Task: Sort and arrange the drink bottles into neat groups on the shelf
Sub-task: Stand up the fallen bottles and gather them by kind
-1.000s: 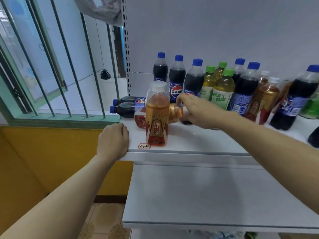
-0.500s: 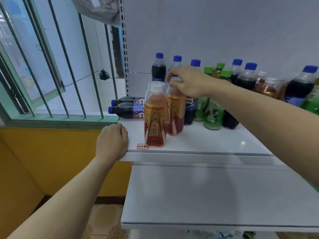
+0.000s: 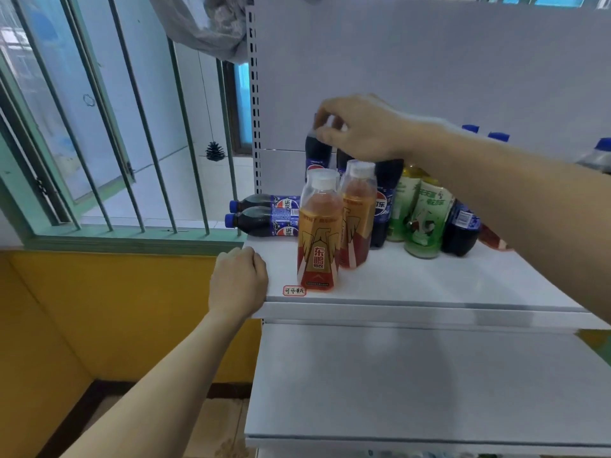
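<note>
Two orange-labelled drink bottles, a near one (image 3: pixel 318 233) and a second (image 3: pixel 357 214) just behind it, are standing upright at the near left of the white shelf (image 3: pixel 429 282). The right hand (image 3: pixel 360 128) is being held above them, fingers pinching a dark cola bottle's (image 3: pixel 316 153) top; half a second ago the second orange bottle's cap was being gripped. The left hand (image 3: pixel 238 285) is being kept curled on the shelf's left corner.

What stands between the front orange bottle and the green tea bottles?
In the head view, a second orange bottle and an upright cola bottle stand between the front orange bottle and green tea bottles.
</note>
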`<move>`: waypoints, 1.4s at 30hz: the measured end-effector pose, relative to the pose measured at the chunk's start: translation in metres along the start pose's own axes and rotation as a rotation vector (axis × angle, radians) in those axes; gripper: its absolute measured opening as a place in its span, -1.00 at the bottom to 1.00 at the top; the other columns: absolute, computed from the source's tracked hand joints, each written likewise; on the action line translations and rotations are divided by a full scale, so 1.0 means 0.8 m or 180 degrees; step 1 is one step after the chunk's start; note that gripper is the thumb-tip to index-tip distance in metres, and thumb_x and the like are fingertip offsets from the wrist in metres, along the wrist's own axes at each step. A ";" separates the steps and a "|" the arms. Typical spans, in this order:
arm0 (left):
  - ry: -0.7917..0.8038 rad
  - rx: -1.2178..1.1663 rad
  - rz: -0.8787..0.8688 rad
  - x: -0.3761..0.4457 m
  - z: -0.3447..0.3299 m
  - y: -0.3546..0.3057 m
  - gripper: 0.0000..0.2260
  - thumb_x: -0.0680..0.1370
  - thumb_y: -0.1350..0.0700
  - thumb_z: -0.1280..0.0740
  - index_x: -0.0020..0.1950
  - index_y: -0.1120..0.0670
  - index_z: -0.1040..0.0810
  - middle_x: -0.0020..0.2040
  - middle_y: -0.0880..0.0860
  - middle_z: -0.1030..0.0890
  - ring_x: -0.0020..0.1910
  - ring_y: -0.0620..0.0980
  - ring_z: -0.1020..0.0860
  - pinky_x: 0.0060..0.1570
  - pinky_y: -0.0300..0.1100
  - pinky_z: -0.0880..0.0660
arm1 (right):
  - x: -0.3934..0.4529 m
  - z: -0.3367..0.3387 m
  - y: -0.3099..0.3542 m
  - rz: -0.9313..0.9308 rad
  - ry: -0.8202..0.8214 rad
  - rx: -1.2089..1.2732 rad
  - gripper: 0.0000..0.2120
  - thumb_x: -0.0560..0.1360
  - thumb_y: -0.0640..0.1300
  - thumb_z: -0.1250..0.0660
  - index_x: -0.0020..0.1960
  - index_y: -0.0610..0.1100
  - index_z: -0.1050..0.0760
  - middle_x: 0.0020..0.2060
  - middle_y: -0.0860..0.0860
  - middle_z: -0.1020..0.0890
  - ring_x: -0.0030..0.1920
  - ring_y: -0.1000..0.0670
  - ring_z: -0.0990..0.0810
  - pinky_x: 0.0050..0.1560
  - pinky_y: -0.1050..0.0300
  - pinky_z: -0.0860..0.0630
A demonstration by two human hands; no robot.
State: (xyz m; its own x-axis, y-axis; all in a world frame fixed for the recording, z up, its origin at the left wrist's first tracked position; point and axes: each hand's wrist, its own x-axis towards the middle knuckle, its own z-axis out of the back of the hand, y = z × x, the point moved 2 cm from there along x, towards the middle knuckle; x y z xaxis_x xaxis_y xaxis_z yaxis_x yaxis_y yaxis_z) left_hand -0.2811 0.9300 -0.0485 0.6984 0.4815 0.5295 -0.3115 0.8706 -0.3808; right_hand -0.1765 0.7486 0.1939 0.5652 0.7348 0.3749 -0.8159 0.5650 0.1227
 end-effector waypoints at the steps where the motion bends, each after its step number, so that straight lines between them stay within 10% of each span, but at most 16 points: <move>1: 0.0073 0.0027 0.0009 0.001 0.000 0.000 -0.69 0.68 0.03 -0.13 -0.23 0.05 -0.45 -0.29 -0.01 -0.46 -0.23 -0.01 -0.48 -0.29 -0.15 -0.40 | 0.007 0.000 0.017 0.0045 -0.0004 0.0034 -0.74 0.66 0.05 -0.25 0.26 -0.05 -0.51 0.10 0.01 -0.59 0.08 -0.03 -0.55 -0.04 0.12 -0.40; 6: 0.0493 -0.0059 -0.0161 0.011 0.005 0.001 -0.65 0.65 -0.01 -0.18 -0.31 0.03 -0.51 -0.36 -0.03 -0.52 -0.35 -0.09 -0.51 -0.41 -0.23 -0.36 | 0.047 -0.043 0.101 0.0291 0.0221 -0.0094 -0.78 0.62 -0.05 -0.33 0.24 -0.07 -0.52 0.02 0.05 -0.54 0.05 0.01 -0.52 0.07 0.14 -0.44; 11: 0.1062 -0.1877 -0.0285 0.038 0.005 0.059 -0.66 0.66 0.09 -0.26 -0.31 0.09 -0.52 -0.43 -0.02 -0.49 -0.48 -0.18 -0.39 -0.44 -0.36 -0.31 | 0.098 -0.136 0.144 0.0068 0.0470 -0.0471 -0.79 0.58 -0.09 -0.36 0.21 -0.04 -0.52 0.04 0.01 -0.58 0.01 -0.02 -0.54 -0.02 0.09 -0.47; 20: 0.2945 -0.3956 0.2176 0.072 -0.079 0.119 -0.75 0.69 0.11 -0.16 -0.02 0.17 -0.57 -0.17 0.17 -0.59 -0.21 0.09 -0.53 -0.18 -0.05 -0.53 | 0.134 -0.279 0.144 -0.0474 0.0833 -0.1205 -0.81 0.52 -0.01 -0.43 0.09 -0.04 -0.54 -0.06 0.00 -0.53 -0.11 -0.01 -0.52 -0.21 0.11 -0.38; 23: 0.2856 -0.4349 0.2185 0.099 -0.083 0.105 -0.74 0.71 -0.01 -0.16 0.02 0.08 -0.57 -0.03 0.13 -0.68 -0.01 0.16 -0.63 0.20 0.14 -0.56 | 0.136 -0.280 0.144 -0.0461 0.0661 -0.1446 -0.89 0.53 -0.08 -0.41 -0.06 0.04 -0.47 0.00 0.00 -0.59 -0.12 -0.03 -0.55 -0.22 0.11 -0.37; 27: 0.2653 -0.3609 0.1783 0.138 -0.095 0.098 -0.69 0.68 -0.16 -0.14 0.18 0.01 -0.53 0.08 0.08 -0.65 0.04 0.12 -0.64 0.01 0.05 -0.62 | 0.141 -0.236 0.138 -0.0703 0.0351 -0.1405 -0.92 0.53 -0.05 -0.36 0.02 0.00 -0.54 -0.07 0.05 -0.59 -0.16 0.01 -0.52 -0.37 0.23 -0.19; 30: 0.2688 -0.3598 0.1994 0.167 -0.098 0.092 -0.75 0.67 -0.03 -0.16 0.21 0.04 -0.54 0.12 0.12 -0.64 0.07 0.13 -0.63 -0.12 -0.03 -0.60 | 0.145 -0.193 0.123 -0.1017 0.0023 -0.1207 -0.94 0.53 -0.07 -0.32 0.00 0.00 -0.49 0.02 0.02 -0.65 -0.04 -0.06 -0.61 -0.15 0.05 -0.52; 35: 0.2662 -0.3508 0.2121 0.177 -0.105 0.068 -0.82 0.62 0.11 -0.14 0.13 0.10 -0.49 0.13 0.22 -0.64 -0.06 0.07 -0.57 0.07 0.07 -0.59 | 0.147 -0.137 0.092 -0.1713 -0.0656 -0.1398 -0.74 0.63 -0.05 -0.18 0.21 -0.20 -0.42 0.02 -0.12 -0.53 -0.01 -0.15 -0.53 -0.11 0.00 -0.40; 42: 0.1967 -0.3089 0.1886 0.169 -0.109 0.057 -0.68 0.73 0.08 -0.03 0.36 0.22 -0.40 0.17 0.24 -0.55 -0.03 0.11 -0.51 0.02 -0.03 -0.45 | 0.161 -0.092 0.067 -0.2379 -0.0021 -0.2009 -0.77 0.64 -0.03 -0.11 0.07 -0.15 -0.46 -0.01 -0.14 -0.50 0.02 -0.22 -0.52 -0.04 0.00 -0.37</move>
State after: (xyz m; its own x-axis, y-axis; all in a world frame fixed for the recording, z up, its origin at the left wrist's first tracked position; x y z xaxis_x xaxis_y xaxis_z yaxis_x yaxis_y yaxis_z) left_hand -0.1442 1.0258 -0.0603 0.8769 0.4135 -0.2451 -0.2637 -0.0123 -0.9645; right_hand -0.1383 0.9010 0.1809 0.9080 0.1046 0.4058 -0.0315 0.9826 -0.1828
